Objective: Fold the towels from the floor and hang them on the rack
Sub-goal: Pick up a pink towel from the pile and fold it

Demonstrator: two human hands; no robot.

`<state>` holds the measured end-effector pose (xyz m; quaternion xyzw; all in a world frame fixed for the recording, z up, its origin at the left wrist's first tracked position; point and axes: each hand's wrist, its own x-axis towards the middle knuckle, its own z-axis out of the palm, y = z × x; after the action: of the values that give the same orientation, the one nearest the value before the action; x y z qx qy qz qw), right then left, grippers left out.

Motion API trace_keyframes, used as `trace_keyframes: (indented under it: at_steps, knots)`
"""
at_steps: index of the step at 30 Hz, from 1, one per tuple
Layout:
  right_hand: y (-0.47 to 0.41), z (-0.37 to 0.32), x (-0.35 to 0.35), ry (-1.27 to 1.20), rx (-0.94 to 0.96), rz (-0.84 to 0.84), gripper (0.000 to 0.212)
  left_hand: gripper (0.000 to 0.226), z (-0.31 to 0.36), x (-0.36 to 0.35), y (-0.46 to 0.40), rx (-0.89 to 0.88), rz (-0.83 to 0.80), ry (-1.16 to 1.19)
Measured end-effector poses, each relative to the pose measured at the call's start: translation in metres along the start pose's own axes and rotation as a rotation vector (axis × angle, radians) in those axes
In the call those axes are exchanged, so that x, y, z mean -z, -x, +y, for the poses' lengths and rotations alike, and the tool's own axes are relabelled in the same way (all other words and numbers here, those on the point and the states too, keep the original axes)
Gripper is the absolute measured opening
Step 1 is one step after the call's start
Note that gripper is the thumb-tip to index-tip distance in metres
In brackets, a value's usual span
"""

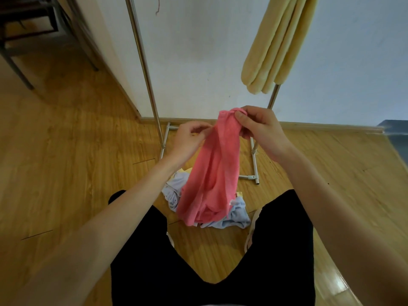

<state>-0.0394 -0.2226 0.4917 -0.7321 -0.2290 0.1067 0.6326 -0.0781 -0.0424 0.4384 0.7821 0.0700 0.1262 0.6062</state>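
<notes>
Both my hands, left hand point(187, 140) and right hand point(258, 129), pinch the limp, nubby pink towel point(212, 173), fingers curled on its bunched top edge.

Both bare forearms reached forward and inward from the lower corners, converging near mid-frame. Left hand point(187, 140) held lower, back of hand toward the camera, fingers curled with thumb and fingertips drawn together in a pinch on the pink towel point(209, 173). Right hand point(258, 129) held slightly higher and farther forward, wrist bent inward, fingers curled round the bunched top of that cloth, thumb pressed on top. Hands near each other, not touching. Legs in black trousers point(209, 272) spread below.
</notes>
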Motion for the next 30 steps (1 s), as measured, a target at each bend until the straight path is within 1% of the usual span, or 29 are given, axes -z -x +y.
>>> trace_keyframes:
  at_steps: [2,4,6,8,10,12,15,17,18,20,22,23,24,26,27,28,30]
  knots:
    - [-0.002,0.000,-0.006,-0.008,0.004,0.010,0.017,0.011,-0.002,0.004,0.005,-0.021,0.007,-0.066]
    - [-0.004,0.001,-0.011,-0.026,-0.001,0.030,0.018,0.017,-0.004,0.011,0.013,0.012,-0.047,-0.044]
    - [-0.005,0.002,-0.015,-0.058,-0.004,0.050,0.019,0.028,-0.008,0.018,0.023,0.036,-0.213,-0.042]
    - [-0.006,0.003,-0.018,-0.088,-0.007,0.072,0.017,0.032,-0.013,0.021,0.032,0.050,-0.385,-0.055]
    - [-0.006,0.004,-0.019,-0.116,-0.009,0.088,0.017,0.033,-0.018,0.020,0.038,0.099,-0.482,-0.040]
    - [-0.005,0.005,-0.019,-0.144,-0.011,0.100,0.016,0.034,-0.021,0.017,0.040,0.154,-0.513,-0.039]
    - [-0.002,0.004,-0.018,-0.212,-0.009,0.120,0.015,0.032,-0.023,0.011,0.042,0.170,-0.527,-0.083]
    - [0.001,0.003,-0.018,-0.250,-0.004,0.128,0.013,0.032,-0.025,0.007,0.043,0.189,-0.496,-0.111]
    - [0.002,0.003,-0.018,-0.248,-0.002,0.137,0.012,0.032,-0.026,0.006,0.042,0.195,-0.452,-0.120]
    - [0.005,0.005,-0.016,-0.214,-0.003,0.179,0.009,0.025,-0.029,0.008,0.037,0.185,-0.273,-0.133]
    - [0.010,0.010,-0.013,-0.179,-0.008,0.232,0.009,0.012,-0.027,0.017,0.031,0.166,-0.027,-0.108]
    - [0.012,0.014,-0.012,-0.163,-0.014,0.250,0.012,0.007,-0.023,0.022,0.028,0.154,0.064,-0.081]
    - [0.016,0.017,-0.011,-0.151,-0.029,0.259,0.019,0.005,-0.017,0.028,0.025,0.139,0.115,-0.061]
    - [0.022,0.026,-0.010,-0.128,-0.062,0.258,0.036,0.005,-0.003,0.035,0.021,0.113,0.135,-0.045]
    - [0.025,0.031,-0.009,-0.117,-0.072,0.251,0.040,0.005,0.005,0.038,0.020,0.102,0.131,-0.039]
    - [0.027,0.036,-0.008,-0.100,-0.082,0.242,0.039,0.007,0.013,0.039,0.020,0.091,0.125,-0.034]
    - [0.030,0.043,-0.005,-0.054,-0.105,0.236,0.029,0.009,0.028,0.040,0.022,0.088,0.109,-0.031]
